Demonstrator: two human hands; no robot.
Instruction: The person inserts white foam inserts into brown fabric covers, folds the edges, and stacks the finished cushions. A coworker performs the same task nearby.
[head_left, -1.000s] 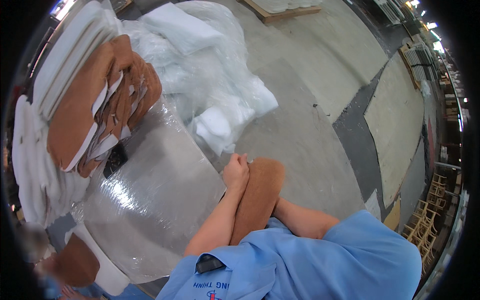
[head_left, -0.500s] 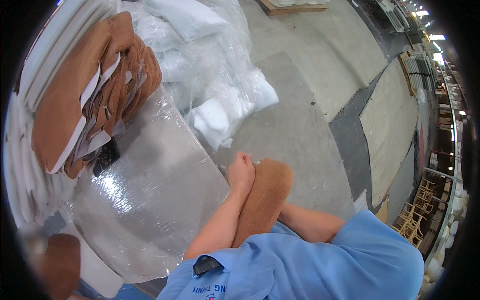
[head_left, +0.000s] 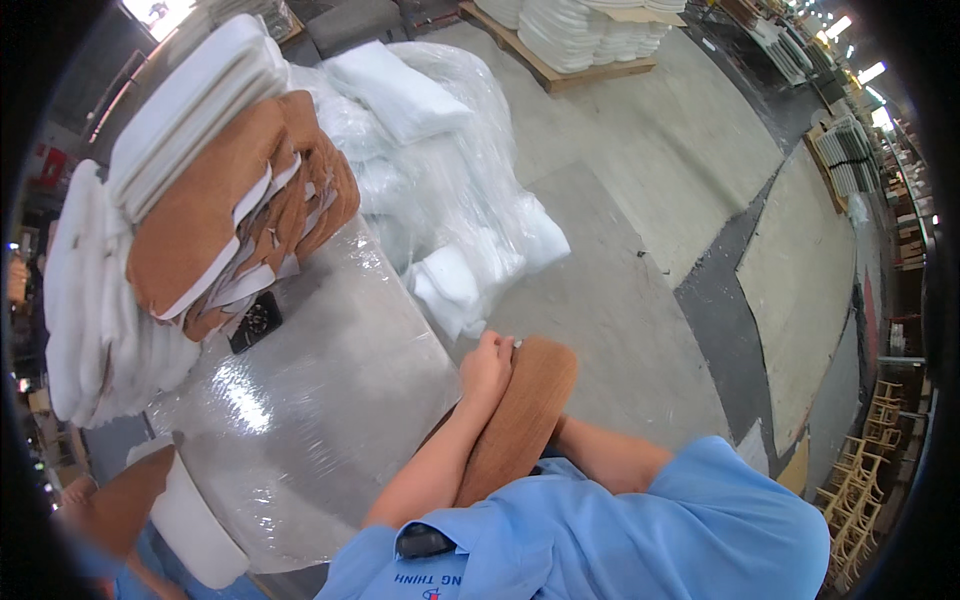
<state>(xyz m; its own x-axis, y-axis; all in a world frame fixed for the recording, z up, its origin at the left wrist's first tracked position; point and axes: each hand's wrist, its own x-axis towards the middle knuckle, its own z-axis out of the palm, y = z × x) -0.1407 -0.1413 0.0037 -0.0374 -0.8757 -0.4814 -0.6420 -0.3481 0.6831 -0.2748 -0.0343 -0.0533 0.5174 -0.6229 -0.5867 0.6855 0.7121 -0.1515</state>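
Brown piece (head_left: 522,420) (left-held) lower in view

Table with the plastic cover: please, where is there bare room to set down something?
Bare patch: the middle of the table, between the brown covers and the left forearm. Crowded: its far left end, where the brown covers and a dark object lie close to white pads.

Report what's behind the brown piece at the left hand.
The right forearm runs behind the brown piece; grey floor shows past its edge. The right hand is covered: its grip cannot be seen.
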